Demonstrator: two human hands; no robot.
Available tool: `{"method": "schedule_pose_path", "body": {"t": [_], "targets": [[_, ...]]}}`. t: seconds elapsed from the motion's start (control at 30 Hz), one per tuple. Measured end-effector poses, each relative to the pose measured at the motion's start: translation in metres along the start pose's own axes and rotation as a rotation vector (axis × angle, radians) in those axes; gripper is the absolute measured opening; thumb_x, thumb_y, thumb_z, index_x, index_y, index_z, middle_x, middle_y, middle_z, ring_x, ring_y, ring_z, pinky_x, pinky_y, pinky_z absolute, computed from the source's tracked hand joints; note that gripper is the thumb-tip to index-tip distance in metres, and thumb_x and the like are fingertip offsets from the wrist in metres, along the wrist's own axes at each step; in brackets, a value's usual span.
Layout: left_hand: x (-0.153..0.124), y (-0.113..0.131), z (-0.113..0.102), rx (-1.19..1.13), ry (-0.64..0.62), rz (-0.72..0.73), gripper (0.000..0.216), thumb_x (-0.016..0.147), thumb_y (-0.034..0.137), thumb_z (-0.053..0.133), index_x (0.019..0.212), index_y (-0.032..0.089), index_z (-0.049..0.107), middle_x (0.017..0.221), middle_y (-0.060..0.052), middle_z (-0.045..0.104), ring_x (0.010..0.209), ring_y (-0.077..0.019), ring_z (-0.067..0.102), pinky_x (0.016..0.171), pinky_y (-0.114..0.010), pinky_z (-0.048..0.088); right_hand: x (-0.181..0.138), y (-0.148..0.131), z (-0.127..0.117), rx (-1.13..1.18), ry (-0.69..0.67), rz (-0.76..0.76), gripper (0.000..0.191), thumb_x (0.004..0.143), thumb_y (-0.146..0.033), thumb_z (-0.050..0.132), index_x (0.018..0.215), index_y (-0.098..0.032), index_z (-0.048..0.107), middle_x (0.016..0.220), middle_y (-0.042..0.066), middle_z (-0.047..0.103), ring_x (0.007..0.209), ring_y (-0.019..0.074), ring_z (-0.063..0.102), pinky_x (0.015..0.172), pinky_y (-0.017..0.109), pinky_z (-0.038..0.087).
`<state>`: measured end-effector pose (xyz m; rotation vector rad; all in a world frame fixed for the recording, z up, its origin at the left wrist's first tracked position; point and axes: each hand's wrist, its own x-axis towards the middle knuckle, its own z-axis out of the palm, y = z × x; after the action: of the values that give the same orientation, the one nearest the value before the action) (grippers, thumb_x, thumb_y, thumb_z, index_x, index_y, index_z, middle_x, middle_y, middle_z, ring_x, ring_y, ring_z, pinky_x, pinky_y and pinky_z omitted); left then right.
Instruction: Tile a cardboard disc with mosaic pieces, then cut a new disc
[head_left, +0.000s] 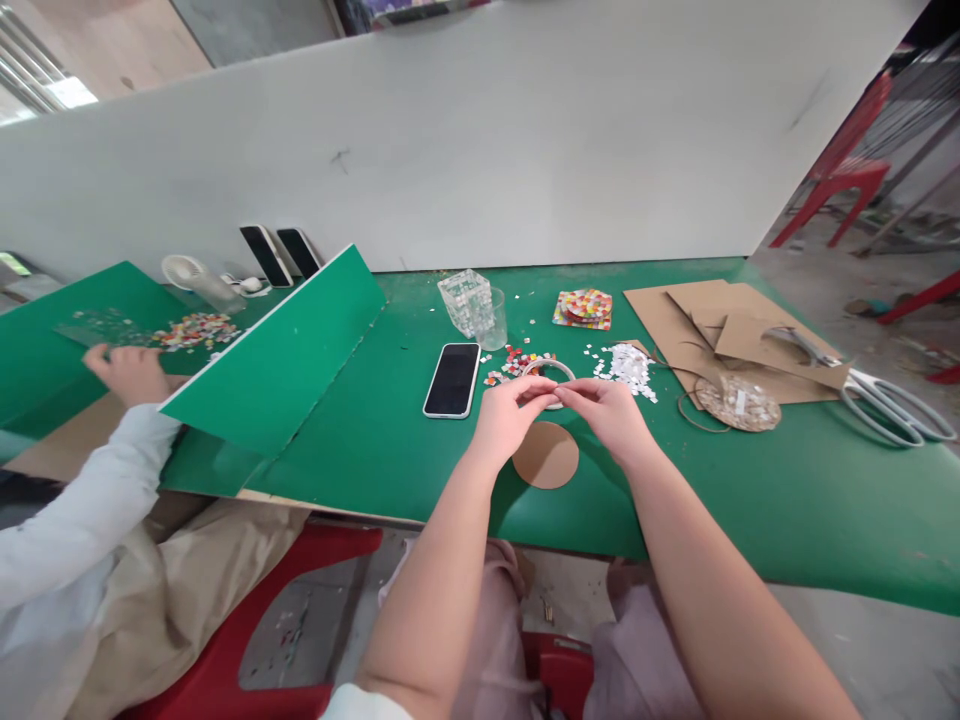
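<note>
My left hand [506, 415] and my right hand [606, 412] meet over the green table, fingertips pinched together on a thin pale ring that looks like a roll of tape [550, 366]. My fingers cover part of its near side. Just below them a round cardboard disc [546, 456] lies flat. Small red, orange and white square pieces [517, 362] are scattered behind my left hand. A pile of white square pieces [628, 368] lies behind my right hand. To the left of my hands rests a phone [451, 380] with a dark screen.
Clear plastic containers [472, 305] and a stack of colourful mosaic coasters [583, 308] stand farther back. On the right are cardboard sheets [739, 330], a mosaic-covered disc [739, 403] and scissors [889, 405]. A green divider [277, 350] separates a co-worker's hand [133, 375] at left.
</note>
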<state>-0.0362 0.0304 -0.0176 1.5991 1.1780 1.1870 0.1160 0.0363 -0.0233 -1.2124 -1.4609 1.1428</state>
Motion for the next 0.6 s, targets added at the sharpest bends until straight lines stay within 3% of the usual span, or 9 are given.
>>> {"method": "schedule_pose_path", "body": {"t": [0.6], "targets": [[0.0032, -0.0089, 0.0036, -0.133, 0.053, -0.092, 0.014, 0.064, 0.025, 0.071, 0.076, 0.017, 0.069, 0.073, -0.002, 0.071, 0.072, -0.0173, 0.067, 0.075, -0.032, 0.052, -0.0017, -0.0002, 0.0024, 0.031, 0.006, 0.000, 0.023, 0.071, -0.038, 0.063, 0.075, -0.016, 0.069, 0.071, 0.004, 0.069, 0.068, 0.0178, 0.060, 0.065, 0.029, 0.045]]}}
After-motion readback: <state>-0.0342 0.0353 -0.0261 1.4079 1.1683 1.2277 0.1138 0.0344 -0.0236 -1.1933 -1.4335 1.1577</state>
